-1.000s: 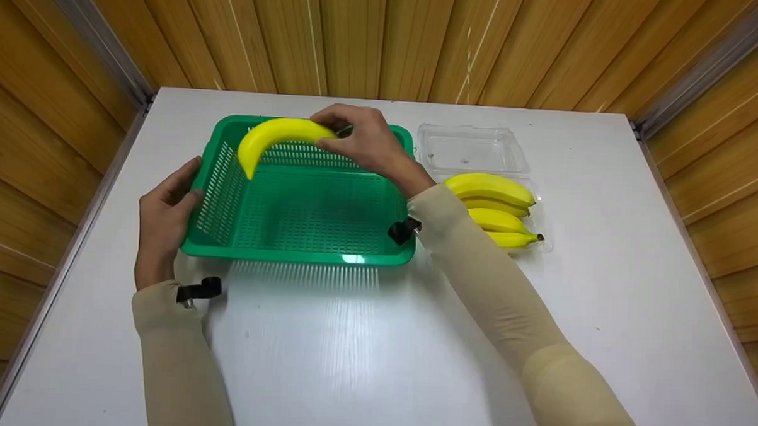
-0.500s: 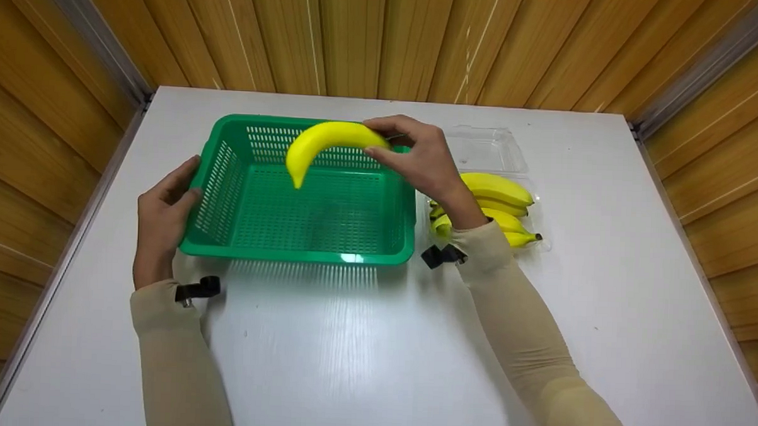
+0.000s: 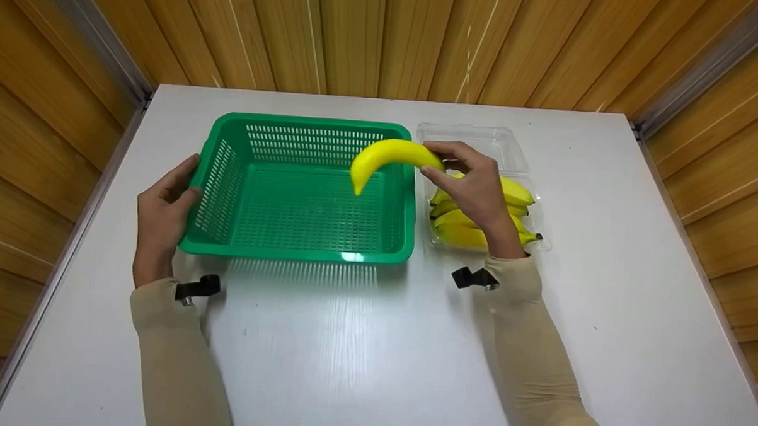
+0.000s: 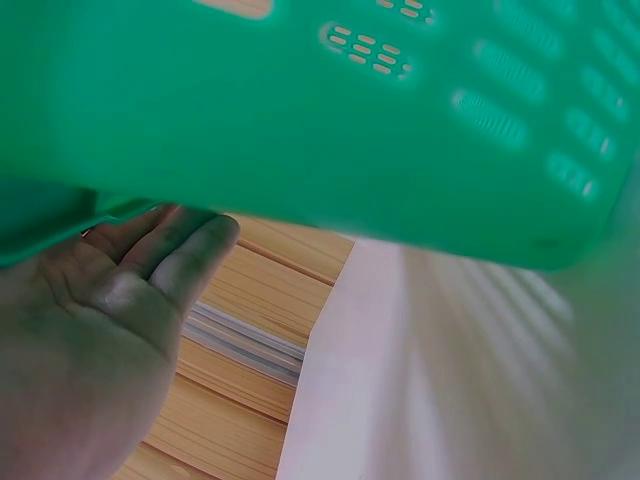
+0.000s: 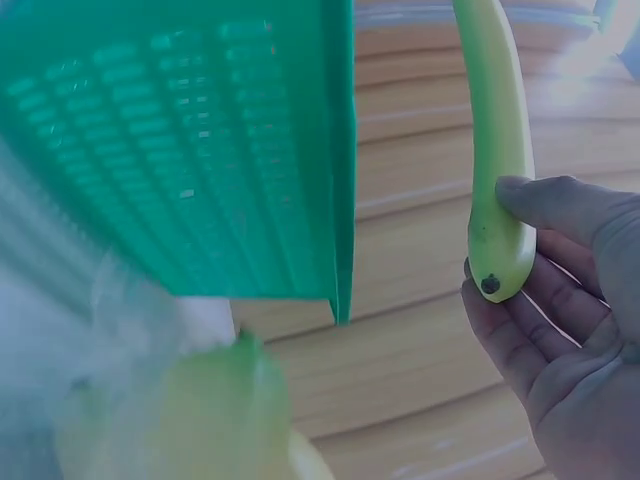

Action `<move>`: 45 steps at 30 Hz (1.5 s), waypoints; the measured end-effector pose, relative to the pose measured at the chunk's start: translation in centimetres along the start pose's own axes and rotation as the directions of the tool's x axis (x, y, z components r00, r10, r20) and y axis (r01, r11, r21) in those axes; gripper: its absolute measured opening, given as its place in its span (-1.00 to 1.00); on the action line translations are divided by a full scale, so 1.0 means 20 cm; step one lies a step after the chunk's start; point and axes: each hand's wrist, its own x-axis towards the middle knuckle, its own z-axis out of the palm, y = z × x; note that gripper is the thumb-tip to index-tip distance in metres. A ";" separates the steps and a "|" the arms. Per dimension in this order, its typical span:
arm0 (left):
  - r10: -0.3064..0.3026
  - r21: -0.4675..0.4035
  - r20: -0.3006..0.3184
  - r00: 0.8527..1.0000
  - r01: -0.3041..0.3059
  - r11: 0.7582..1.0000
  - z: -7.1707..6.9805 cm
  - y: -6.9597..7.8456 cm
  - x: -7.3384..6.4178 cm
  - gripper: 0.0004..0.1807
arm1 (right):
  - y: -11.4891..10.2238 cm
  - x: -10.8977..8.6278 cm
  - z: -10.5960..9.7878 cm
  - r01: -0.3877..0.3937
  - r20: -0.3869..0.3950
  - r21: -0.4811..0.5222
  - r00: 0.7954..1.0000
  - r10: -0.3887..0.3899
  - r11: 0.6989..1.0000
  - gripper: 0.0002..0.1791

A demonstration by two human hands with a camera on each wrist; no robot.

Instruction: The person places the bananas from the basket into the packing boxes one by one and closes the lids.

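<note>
Firmly enough, the right hand point(image 3: 477, 188) pinches a yellow banana point(image 3: 394, 152) near one end, the thumb on one side and the fingers on the other. In the right wrist view that end shows a small dark tip just beyond the thumb. The banana is held up off the table, its curve arching upward; seen from the head, its free end points down in line with the right part of a green basket point(image 3: 295, 255), while the pinched end lies past the basket's right rim.

At the opposite end of the basket, the left hand point(image 3: 163, 215) rests against the outside of the left rim, fingers extended and thumb a little apart from them; the left wrist view shows fingertips reaching in under the green edge.

Just to the right of the basket lies an unfolded clear plastic container point(image 3: 545, 228). More bananas point(image 3: 463, 236) lie in its near half, partly hidden by the right hand and wrist; the far half lies flat behind them. Beige sleeves point(image 3: 175, 351) cover both forearms, with a black device point(image 3: 200, 287) at each wrist. Everything sits on a white table point(image 3: 311, 349), enclosed by wood-patterned walls point(image 3: 353, 42).
</note>
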 end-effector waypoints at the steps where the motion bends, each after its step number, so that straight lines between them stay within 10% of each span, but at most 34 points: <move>1: 0.002 -0.003 0.002 1.000 -0.002 1.000 0.00 0.00 0.00 -0.46 | 0.01 -0.01 -0.02 -0.007 -0.008 -0.015 1.000 0.007 1.000 -0.58; 23: -0.008 -0.020 0.003 1.000 0.008 1.000 0.00 0.02 -0.01 -0.48 | 0.20 -0.21 -0.51 -0.285 -0.027 -0.223 0.958 0.286 0.932 -0.59; 45: -0.020 0.008 -0.001 1.000 0.020 1.000 0.00 0.02 -0.02 -0.49 | 0.21 -0.31 -0.65 -0.367 0.006 -0.294 0.923 0.385 0.883 -0.54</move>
